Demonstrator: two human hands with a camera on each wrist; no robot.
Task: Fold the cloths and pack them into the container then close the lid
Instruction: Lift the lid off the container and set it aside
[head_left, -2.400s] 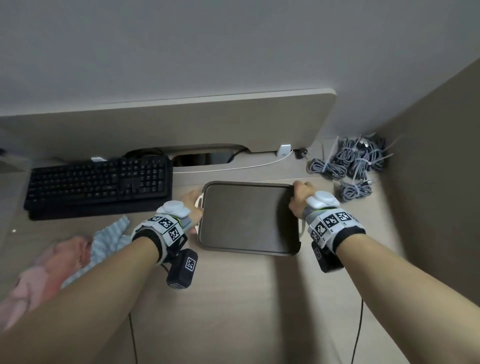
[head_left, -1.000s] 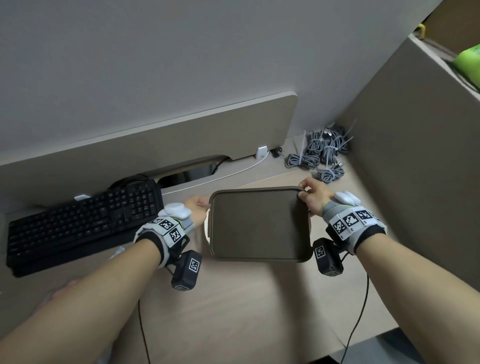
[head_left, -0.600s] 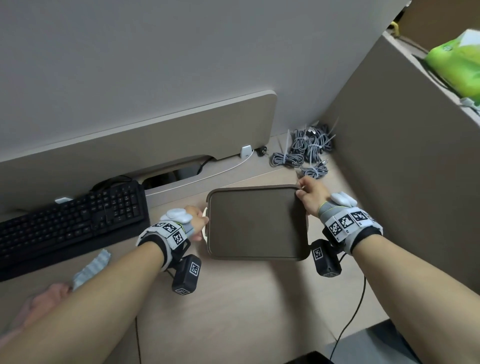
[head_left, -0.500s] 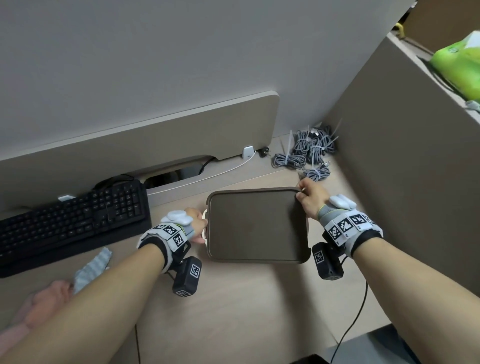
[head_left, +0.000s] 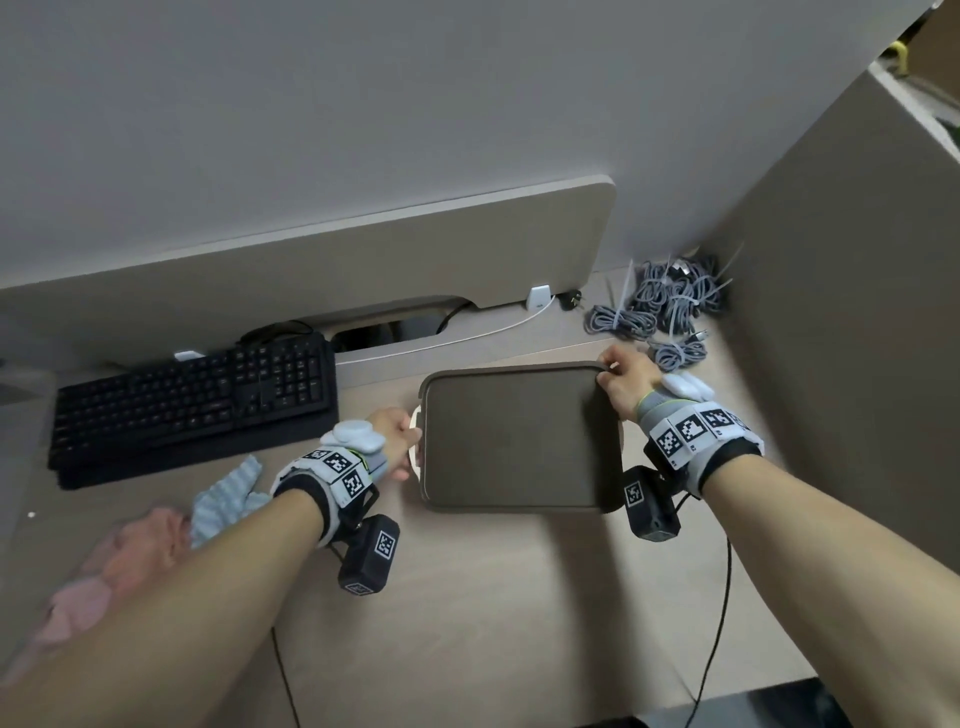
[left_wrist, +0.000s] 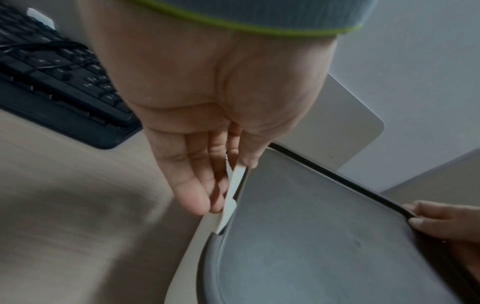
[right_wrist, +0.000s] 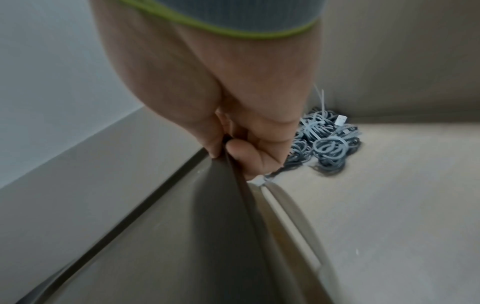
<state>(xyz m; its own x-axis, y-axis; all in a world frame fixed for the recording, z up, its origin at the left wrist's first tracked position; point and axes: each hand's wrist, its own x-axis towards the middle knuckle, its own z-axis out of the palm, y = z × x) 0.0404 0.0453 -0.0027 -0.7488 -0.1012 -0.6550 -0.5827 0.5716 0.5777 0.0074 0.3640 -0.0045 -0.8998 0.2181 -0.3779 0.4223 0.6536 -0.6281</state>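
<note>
Left grip (head_left: 397, 435): my fingers pinch the white latch (left_wrist: 232, 197).
Right grip (head_left: 623, 378): I clench the lid (head_left: 514, 436) corner.
Risk: if the latch holds, my lifting can drag the container.

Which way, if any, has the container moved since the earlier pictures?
Yes. The container has shifted right: the gap to the keyboard is wider, and its far right corner now lies closer to the cable bundles.
</note>
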